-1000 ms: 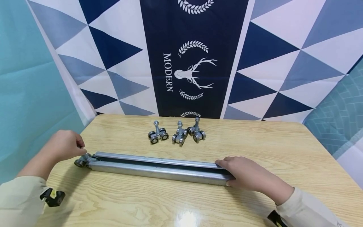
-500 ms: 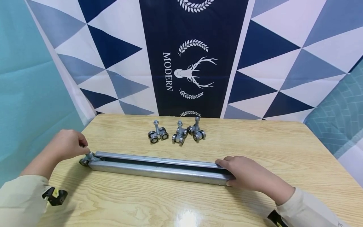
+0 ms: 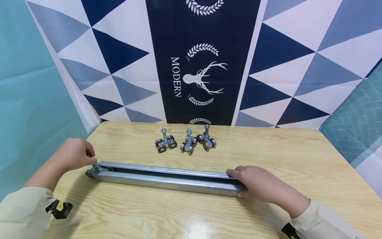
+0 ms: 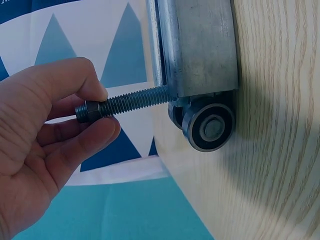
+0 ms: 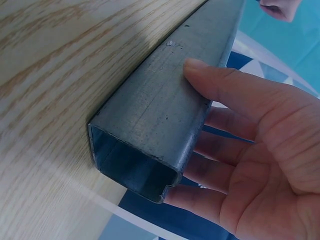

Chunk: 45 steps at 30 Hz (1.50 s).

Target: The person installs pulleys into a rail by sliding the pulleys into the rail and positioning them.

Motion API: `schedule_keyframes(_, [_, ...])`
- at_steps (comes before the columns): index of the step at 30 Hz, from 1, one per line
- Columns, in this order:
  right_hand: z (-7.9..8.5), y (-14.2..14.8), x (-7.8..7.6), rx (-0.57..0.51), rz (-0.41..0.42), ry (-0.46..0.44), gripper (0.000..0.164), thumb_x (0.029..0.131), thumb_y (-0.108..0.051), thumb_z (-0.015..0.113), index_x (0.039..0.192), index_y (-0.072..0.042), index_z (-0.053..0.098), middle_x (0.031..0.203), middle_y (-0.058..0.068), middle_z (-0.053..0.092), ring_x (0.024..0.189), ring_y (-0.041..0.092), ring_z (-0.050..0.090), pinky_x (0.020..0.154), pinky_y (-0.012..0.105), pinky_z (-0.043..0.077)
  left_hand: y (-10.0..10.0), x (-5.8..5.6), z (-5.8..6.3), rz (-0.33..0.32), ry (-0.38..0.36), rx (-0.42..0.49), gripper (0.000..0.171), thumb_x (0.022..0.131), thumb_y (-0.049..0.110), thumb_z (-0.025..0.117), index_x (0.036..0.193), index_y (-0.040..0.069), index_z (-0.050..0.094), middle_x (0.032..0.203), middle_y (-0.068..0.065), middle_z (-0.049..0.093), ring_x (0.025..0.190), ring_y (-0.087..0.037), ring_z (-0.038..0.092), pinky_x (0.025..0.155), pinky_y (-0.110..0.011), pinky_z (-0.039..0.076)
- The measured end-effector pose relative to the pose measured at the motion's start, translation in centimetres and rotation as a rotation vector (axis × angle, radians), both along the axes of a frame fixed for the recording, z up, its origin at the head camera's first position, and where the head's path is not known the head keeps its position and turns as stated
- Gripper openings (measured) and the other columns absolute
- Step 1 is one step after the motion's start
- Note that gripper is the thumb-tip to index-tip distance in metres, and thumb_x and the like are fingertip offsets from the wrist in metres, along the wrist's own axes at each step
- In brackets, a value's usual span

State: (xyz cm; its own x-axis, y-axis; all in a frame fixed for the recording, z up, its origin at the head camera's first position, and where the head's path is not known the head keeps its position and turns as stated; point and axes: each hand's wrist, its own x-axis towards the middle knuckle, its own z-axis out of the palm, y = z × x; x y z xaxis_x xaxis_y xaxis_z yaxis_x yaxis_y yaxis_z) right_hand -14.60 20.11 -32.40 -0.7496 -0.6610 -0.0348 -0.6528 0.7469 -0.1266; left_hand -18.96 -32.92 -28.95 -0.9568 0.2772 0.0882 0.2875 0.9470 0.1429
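A long galvanized steel track [image 3: 167, 185] with a slot along its top lies across the table. At its left end, my left hand [image 3: 73, 154] pinches the nut end of a threaded bolt [image 4: 140, 100] that stands up from a roller trolley. One trolley wheel [image 4: 210, 127] shows just outside the track's end, while the front of the trolley is inside the channel, hidden by its wall. My right hand [image 3: 258, 183] grips the track near its right end, thumb [image 5: 197, 70] on the side wall and fingers over the slotted top. The right end opening [image 5: 132, 162] shows a hollow channel.
Behind the track, three more roller trolleys stand with bolts upright: the left one [image 3: 165, 141], the middle one [image 3: 188, 142] and the right one [image 3: 207, 139]. A patterned cloth [image 3: 203, 66] hangs along the table's [image 3: 143, 215] back edge.
My left hand has moved right, sliding the trolley from outside the track's left end partly into the channel. My right hand keeps its grip on the track in the same place.
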Motion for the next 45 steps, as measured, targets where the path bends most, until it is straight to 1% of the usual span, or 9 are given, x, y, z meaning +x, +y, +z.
schedule_keyframes(4, [0.0,0.0,0.1,-0.004,0.002,0.004,0.064,0.071,-0.020,0.087,0.127,-0.001,0.061,0.105,0.009,0.067,0.090,0.022,0.066,0.075,0.041,0.054,0.3,0.0,-0.1,-0.008,0.001,0.001,0.009,0.074,0.014,0.073,0.068,0.013,0.068,0.059,0.010,0.058,0.053,-0.010,0.048,0.054,-0.031,0.043])
schedule_keyframes(11, [0.2,0.0,0.1,-0.011,0.001,0.005,0.064,0.071,-0.019,0.087,0.126,-0.001,0.062,0.106,0.009,0.067,0.092,0.024,0.066,0.077,0.043,0.054,0.8,0.0,0.1,-0.014,-0.033,0.009,0.010,0.076,0.015,0.075,0.069,0.013,0.068,0.061,0.009,0.058,0.055,-0.011,0.048,0.054,-0.032,0.043])
schedule_keyframes(17, [0.2,0.1,0.0,-0.009,-0.002,0.004,0.064,0.070,-0.018,0.087,0.126,0.000,0.062,0.106,0.010,0.067,0.092,0.024,0.066,0.077,0.043,0.054,0.9,0.2,0.3,-0.022,-0.045,0.030,0.004,0.076,0.013,0.075,0.074,0.009,0.073,0.066,0.008,0.063,0.059,-0.009,0.053,0.056,-0.033,0.048])
schedule_keyframes(25, [0.2,0.0,0.1,-0.014,-0.009,-0.002,0.064,0.070,-0.018,0.087,0.126,0.000,0.062,0.105,0.009,0.068,0.091,0.022,0.066,0.076,0.042,0.054,0.6,0.6,-0.1,-0.053,-0.014,0.040,0.004,0.074,0.009,0.076,0.077,0.007,0.075,0.070,0.006,0.067,0.061,-0.009,0.057,0.056,-0.033,0.049])
schedule_keyframes(29, [0.1,0.0,0.1,-0.015,-0.014,-0.006,0.064,0.070,-0.017,0.087,0.126,0.000,0.061,0.105,0.008,0.067,0.091,0.022,0.065,0.076,0.042,0.054,0.6,0.6,-0.4,-0.080,0.008,0.044,0.005,0.074,0.008,0.076,0.078,0.006,0.076,0.072,0.005,0.068,0.060,-0.009,0.057,0.056,-0.033,0.049])
schedule_keyframes(36, [0.0,0.0,0.1,-0.017,-0.006,0.005,0.064,0.071,-0.017,0.087,0.126,0.000,0.061,0.106,0.009,0.067,0.092,0.023,0.066,0.077,0.042,0.054,1.5,0.7,-0.3,-0.104,0.036,0.055,0.005,0.074,0.006,0.076,0.078,0.009,0.076,0.072,0.007,0.068,0.061,-0.006,0.056,0.057,-0.030,0.048])
schedule_keyframes(40, [0.0,-0.1,0.1,-0.016,-0.004,0.008,0.063,0.071,-0.018,0.087,0.126,0.000,0.061,0.106,0.009,0.067,0.092,0.024,0.066,0.078,0.043,0.054,2.0,0.9,-0.2,-0.112,0.018,0.059,0.004,0.074,0.007,0.076,0.078,0.009,0.076,0.072,0.007,0.067,0.061,-0.006,0.056,0.056,-0.029,0.048])
schedule_keyframes(45, [0.0,-0.1,0.2,-0.014,-0.008,0.008,0.063,0.071,-0.018,0.087,0.127,-0.001,0.061,0.107,0.010,0.067,0.093,0.025,0.066,0.078,0.043,0.054,3.0,0.8,-0.1,-0.131,0.008,0.066,0.004,0.075,0.007,0.074,0.077,0.010,0.076,0.073,0.008,0.067,0.059,-0.005,0.052,0.055,-0.028,0.044])
